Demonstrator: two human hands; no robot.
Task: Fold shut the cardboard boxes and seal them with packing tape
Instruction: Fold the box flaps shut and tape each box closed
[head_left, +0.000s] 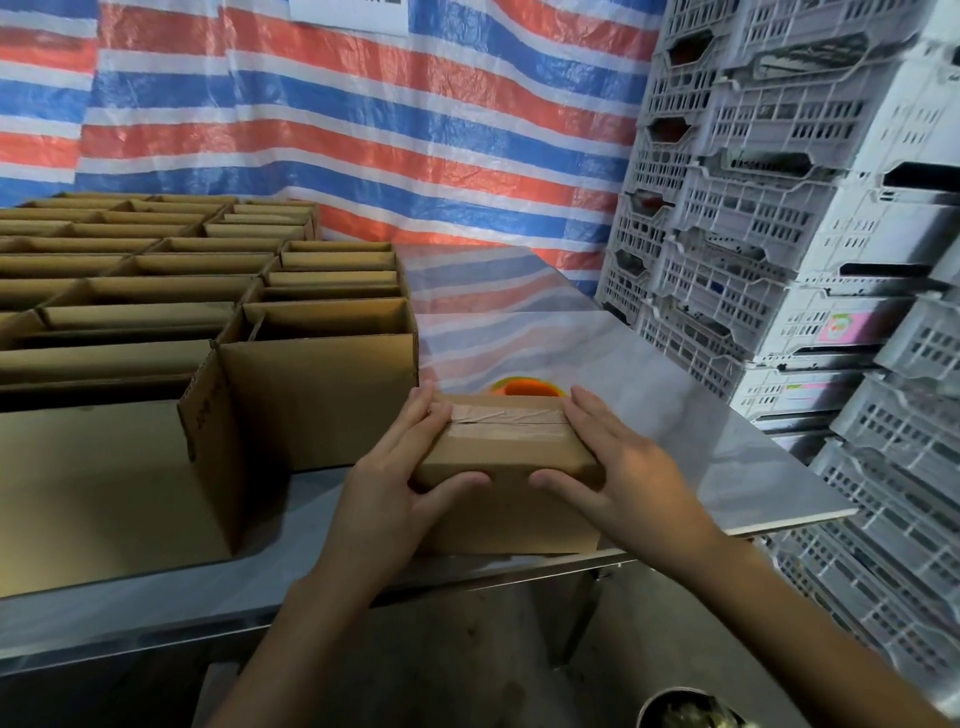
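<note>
A small brown cardboard box stands at the front edge of the shiny metal table. Its flaps are folded down and a strip of clear packing tape runs along the top seam. My left hand grips the box's left side, thumb on the front face. My right hand grips its right side the same way. Behind the box, an orange tape roll peeks out, mostly hidden.
Several open cardboard boxes fill the table's left half; a large one stands just left of my hands. Stacked white plastic crates wall off the right. A striped tarp hangs behind. A metal container sits below.
</note>
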